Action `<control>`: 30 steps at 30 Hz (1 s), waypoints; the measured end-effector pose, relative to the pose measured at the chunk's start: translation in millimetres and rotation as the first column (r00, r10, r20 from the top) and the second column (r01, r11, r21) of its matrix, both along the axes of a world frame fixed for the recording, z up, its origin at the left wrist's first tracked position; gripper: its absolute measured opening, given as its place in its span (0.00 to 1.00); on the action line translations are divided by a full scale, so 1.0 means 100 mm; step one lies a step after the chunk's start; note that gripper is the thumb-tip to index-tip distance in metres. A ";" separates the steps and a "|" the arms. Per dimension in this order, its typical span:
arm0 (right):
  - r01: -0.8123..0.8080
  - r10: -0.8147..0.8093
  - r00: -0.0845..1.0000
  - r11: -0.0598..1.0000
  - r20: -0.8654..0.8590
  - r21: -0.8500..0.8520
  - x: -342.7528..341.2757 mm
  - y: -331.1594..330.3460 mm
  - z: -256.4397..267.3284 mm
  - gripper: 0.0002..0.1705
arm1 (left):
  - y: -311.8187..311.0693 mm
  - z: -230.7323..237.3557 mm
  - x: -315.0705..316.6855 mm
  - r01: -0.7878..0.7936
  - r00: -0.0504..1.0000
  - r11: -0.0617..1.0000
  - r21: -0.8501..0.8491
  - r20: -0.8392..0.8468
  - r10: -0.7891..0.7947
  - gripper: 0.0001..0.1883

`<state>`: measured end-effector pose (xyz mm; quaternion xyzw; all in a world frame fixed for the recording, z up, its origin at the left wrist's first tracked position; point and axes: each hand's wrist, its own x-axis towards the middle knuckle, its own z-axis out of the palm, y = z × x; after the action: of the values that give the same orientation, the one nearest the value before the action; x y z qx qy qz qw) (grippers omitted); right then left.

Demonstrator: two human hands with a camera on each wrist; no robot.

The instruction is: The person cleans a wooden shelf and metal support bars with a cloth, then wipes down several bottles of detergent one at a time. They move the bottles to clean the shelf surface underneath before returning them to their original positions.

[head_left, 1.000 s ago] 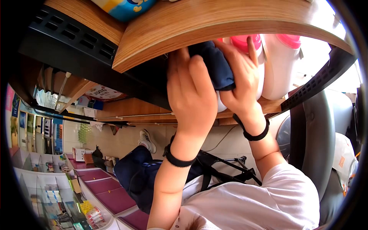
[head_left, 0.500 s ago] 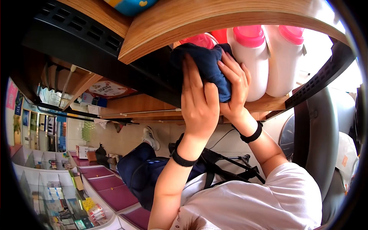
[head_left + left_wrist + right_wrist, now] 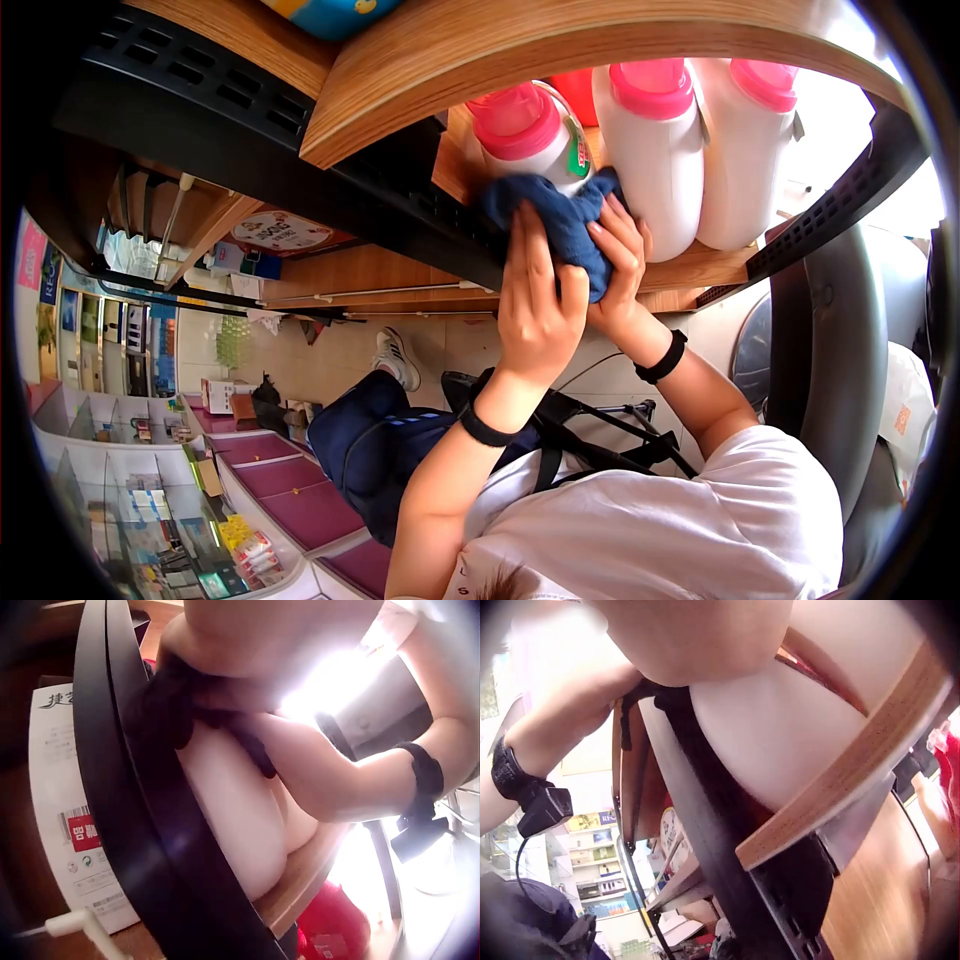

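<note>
Both hands hold a dark blue cloth [image 3: 575, 225] against the front of a white bottle with a pink lid [image 3: 515, 125]. The left hand [image 3: 545, 310] has its fingers along the cloth's left side, thumb beside the folds. On the opposite side, the right hand [image 3: 622, 265] grips the cloth with bent fingers. The bottle's lower body is hidden behind cloth and hands; a green tag [image 3: 578, 155] hangs by its lid. In the left wrist view, the cloth [image 3: 169, 705] appears as a dark bunch beneath the hand, over a white bottle [image 3: 232, 802].
Two more white bottles, a middle one [image 3: 652, 165] and a right one [image 3: 750, 165], stand to the right on the wooden shelf [image 3: 680, 270]. An upper shelf [image 3: 560, 45] overhangs them. A black metal frame [image 3: 430, 225] runs along the left, and a black post [image 3: 840, 190] closes the right.
Both hands and the cloth have come down and outward from beneath the upper shelf. The left bottle's pink lid and green tag are uncovered now.
</note>
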<state>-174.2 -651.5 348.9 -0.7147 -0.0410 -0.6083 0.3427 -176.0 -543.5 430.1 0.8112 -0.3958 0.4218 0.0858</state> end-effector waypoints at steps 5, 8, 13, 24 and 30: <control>-0.093 0.094 0.995 0.995 -0.021 0.046 -0.15 0.09 -0.41 0.31 | 0.09 -0.19 -0.13 -0.004 1.000 0.997 0.078 -0.004 0.005 0.06; -0.133 0.135 0.989 0.990 -0.058 0.037 -0.24 0.05 -0.49 0.31 | 0.13 -0.27 -0.19 0.007 1.000 0.994 0.110 -0.027 -0.004 0.05; -0.180 0.187 0.979 0.980 -0.078 0.083 -0.38 -0.09 -0.13 0.26 | 0.30 0.00 -0.19 0.175 0.963 0.985 -0.003 -0.207 -0.171 0.03; -0.201 0.187 0.967 0.977 0.170 0.069 0.15 -0.22 1.51 0.26 | -0.18 0.64 0.24 0.277 0.961 0.907 -0.318 0.077 -0.267 0.20; -0.516 0.537 0.843 0.789 0.033 0.333 0.43 -0.27 1.47 0.28 | -0.26 0.72 0.30 0.082 0.992 0.944 -0.319 -0.065 -0.108 0.30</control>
<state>-130.9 -678.3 495.6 -0.6262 -0.1255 -0.4640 0.6138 -145.7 -569.3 501.7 0.7836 -0.3581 0.4415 0.2507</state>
